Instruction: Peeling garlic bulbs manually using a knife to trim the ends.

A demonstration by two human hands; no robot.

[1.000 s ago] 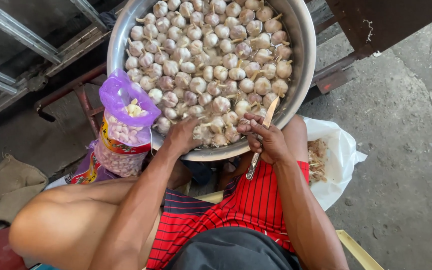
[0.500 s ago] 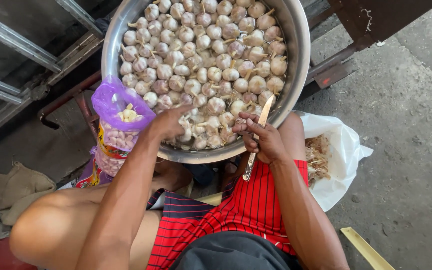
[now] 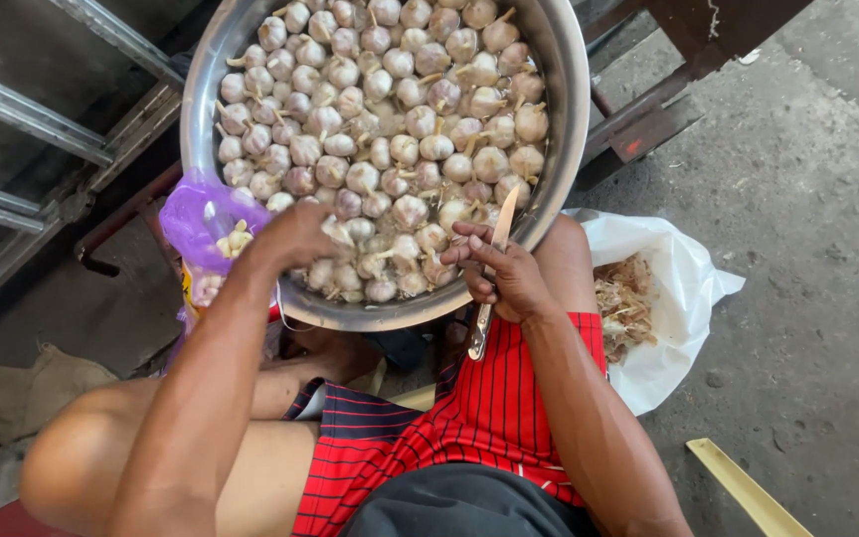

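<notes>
At frame centre the left hand [image 3: 295, 234] reaches into the wide steel basin [image 3: 569, 149] of white garlic bulbs [image 3: 390, 129] — its fingers hidden, grip unclear — while the right hand [image 3: 504, 278] clasps a slim metal knife [image 3: 489, 283].

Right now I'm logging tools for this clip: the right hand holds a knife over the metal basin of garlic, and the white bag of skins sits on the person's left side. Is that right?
Not quite. The head view shows the white bag of skins on the person's right side, beside the right thigh. The rest holds: the right hand holds a knife at the rim of the metal basin of garlic.
</notes>
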